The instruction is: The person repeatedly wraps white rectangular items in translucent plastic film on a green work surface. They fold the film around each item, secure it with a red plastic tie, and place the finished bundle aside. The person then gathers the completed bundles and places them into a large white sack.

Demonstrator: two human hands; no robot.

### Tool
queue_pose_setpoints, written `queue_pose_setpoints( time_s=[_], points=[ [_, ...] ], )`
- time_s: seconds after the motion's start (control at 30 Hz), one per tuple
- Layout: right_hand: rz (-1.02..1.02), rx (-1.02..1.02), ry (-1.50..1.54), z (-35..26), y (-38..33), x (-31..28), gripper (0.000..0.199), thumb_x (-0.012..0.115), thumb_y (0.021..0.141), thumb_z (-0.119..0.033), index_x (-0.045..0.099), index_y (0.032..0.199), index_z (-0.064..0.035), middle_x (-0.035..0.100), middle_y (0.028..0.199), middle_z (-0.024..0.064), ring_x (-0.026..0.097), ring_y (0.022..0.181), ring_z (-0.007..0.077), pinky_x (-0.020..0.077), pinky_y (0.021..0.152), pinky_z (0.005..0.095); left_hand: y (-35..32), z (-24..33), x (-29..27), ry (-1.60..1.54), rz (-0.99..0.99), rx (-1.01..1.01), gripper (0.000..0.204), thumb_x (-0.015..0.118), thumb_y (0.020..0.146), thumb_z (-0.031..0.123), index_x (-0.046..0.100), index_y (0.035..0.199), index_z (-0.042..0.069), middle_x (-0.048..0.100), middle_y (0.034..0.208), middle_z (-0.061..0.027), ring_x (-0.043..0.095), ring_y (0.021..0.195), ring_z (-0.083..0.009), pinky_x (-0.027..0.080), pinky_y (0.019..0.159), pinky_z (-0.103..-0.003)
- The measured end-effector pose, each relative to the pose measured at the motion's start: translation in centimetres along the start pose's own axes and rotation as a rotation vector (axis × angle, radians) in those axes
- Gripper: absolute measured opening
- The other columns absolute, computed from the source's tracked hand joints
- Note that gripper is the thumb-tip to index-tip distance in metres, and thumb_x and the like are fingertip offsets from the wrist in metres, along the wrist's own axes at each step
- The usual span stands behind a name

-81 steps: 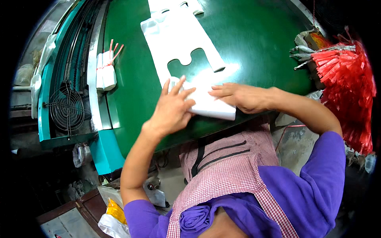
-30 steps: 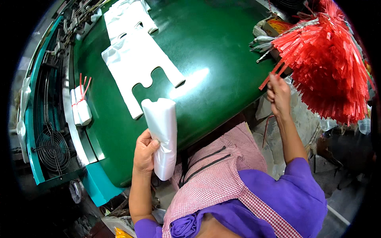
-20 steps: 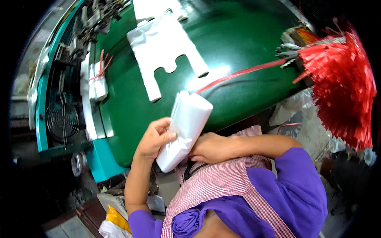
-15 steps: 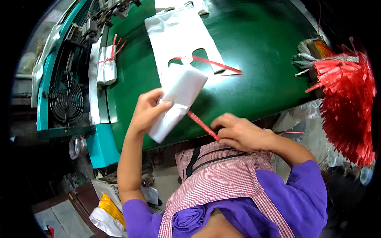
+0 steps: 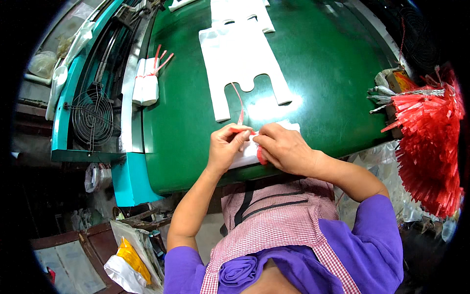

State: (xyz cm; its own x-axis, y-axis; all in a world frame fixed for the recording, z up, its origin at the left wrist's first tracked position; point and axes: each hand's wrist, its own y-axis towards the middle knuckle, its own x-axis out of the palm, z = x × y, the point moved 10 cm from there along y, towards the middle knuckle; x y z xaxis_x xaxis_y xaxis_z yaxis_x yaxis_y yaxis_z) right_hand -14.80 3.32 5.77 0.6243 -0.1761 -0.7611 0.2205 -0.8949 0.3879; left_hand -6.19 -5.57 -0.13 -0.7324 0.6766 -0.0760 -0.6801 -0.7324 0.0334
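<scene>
A folded white bundle of plastic bags (image 5: pixel 245 156) lies at the near edge of the green conveyor belt (image 5: pixel 333 63). My left hand (image 5: pixel 226 146) and my right hand (image 5: pixel 283 147) meet on top of it, both pinching a thin red plastic strip (image 5: pixel 240 109) wrapped around the bundle. One end of the strip trails up the belt over a flat white vest-style bag (image 5: pixel 240 56). The hands hide most of the bundle.
A tied white bundle with a red strip (image 5: pixel 147 83) rests on the left rail. More flat white bags (image 5: pixel 240 10) lie farther up the belt. A thick bunch of red strips (image 5: pixel 431 142) hangs at the right. A wire fan guard (image 5: pixel 92 117) sits on the left.
The left hand lowered the raised bundle onto the belt's near edge. The right hand fetched a red strip from the bunch at the right, and both hands now hold it around the bundle.
</scene>
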Motion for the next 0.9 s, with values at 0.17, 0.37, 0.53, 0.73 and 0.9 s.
queue_pose_setpoints(
  time_s=[0.17, 0.37, 0.53, 0.73, 0.9],
  points=[
    [-0.102, 0.019, 0.213, -1.7, 0.1, 0.9, 0.013, 0.062, 0.079, -0.014, 0.057, 0.075, -0.0033, 0.058, 0.082, 0.0094, 0.058, 0.071, 0.0261, 0.0500, 0.059, 0.0379, 0.6, -0.3, 0.9, 0.031, -0.012, -0.031, 0.007, 0.065, 0.085, 0.004, 0.066, 0.090, -0.002, 0.064, 0.079, -0.0028, 0.058, 0.066, -0.0075, 0.048, 0.059, -0.021],
    [-0.058, 0.758, 1.286, 6.8, -0.1, 4.1, 0.024, 0.048, 0.084, -0.003, 0.066, 0.098, 0.0045, 0.063, 0.077, 0.0053, 0.053, 0.056, 0.0093, 0.0438, 0.050, 0.0228, -2.3, 4.8, 2.0, 0.531, 0.045, 0.402, 0.010, 0.068, 0.078, 0.002, 0.059, 0.081, 0.003, 0.057, 0.092, -0.0104, 0.058, 0.087, -0.0243, 0.049, 0.073, -0.034],
    [-0.155, 0.457, 0.862, 5.9, 0.4, 3.5, 0.017, 0.064, 0.084, -0.010, 0.066, 0.096, 0.0017, 0.064, 0.081, 0.0146, 0.063, 0.070, 0.0222, 0.0508, 0.065, 0.0339, -4.1, 7.4, 5.2, 0.764, -0.149, 0.768, 0.015, 0.069, 0.074, 0.007, 0.056, 0.080, 0.003, 0.057, 0.091, -0.0108, 0.060, 0.083, -0.0285, 0.051, 0.071, -0.039],
    [0.057, -0.125, 0.123, -2.0, -0.9, 0.4, 0.020, 0.065, 0.083, -0.018, 0.054, 0.082, -0.0015, 0.052, 0.076, 0.0128, 0.057, 0.067, 0.0313, 0.0477, 0.058, 0.0423, 4.1, 3.6, -6.6, 0.604, 0.230, 0.219, 0.011, 0.062, 0.084, 0.005, 0.058, 0.075, -0.002, 0.057, 0.073, -0.0059, 0.058, 0.061, -0.0121, 0.048, 0.054, -0.025],
    [-0.141, -0.325, -0.111, -5.7, 1.0, 1.8, 0.024, 0.068, 0.071, -0.018, 0.052, 0.081, -0.0028, 0.051, 0.088, 0.0136, 0.057, 0.082, 0.0287, 0.0470, 0.070, 0.0403, 4.4, 2.1, -6.7, 0.823, 0.270, 0.191, 0.012, 0.065, 0.084, 0.009, 0.061, 0.079, -0.001, 0.056, 0.072, -0.0073, 0.054, 0.060, -0.0147, 0.042, 0.054, -0.031]
  ],
)
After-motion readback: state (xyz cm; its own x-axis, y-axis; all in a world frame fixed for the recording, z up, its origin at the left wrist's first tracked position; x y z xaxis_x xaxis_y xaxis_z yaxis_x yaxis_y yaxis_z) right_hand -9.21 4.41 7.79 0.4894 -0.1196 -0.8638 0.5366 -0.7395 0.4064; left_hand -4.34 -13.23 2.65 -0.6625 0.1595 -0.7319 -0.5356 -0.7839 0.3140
